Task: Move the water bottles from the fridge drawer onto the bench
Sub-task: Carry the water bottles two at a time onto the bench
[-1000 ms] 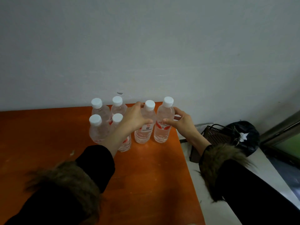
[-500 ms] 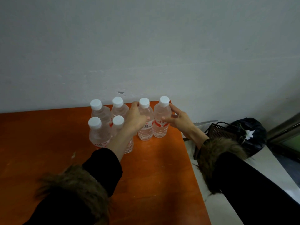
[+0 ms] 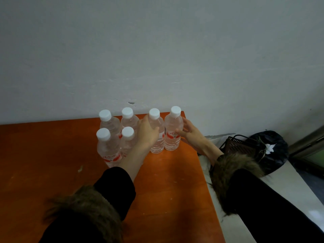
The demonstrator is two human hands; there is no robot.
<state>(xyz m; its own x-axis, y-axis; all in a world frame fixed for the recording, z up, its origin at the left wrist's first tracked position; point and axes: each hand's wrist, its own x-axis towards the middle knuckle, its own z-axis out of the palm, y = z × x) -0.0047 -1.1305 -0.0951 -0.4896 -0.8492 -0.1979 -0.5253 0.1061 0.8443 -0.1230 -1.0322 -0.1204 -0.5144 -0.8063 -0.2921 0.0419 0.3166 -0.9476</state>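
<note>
Six clear white-capped bottles point(image 3: 138, 132) upright | left hand point(image 3: 148, 133), right hand point(image 3: 190, 132) fingers each clasp one

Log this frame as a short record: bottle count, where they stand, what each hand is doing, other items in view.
bottles: six, white caps, all upright
surface: orange bench, bottles near the wall at its far right corner
left hand: wrapped on third bottle of back row
right hand: against rightmost bottle
untouched: four bottles at left, in two rows
off bench: dark basket, black bag
</note>
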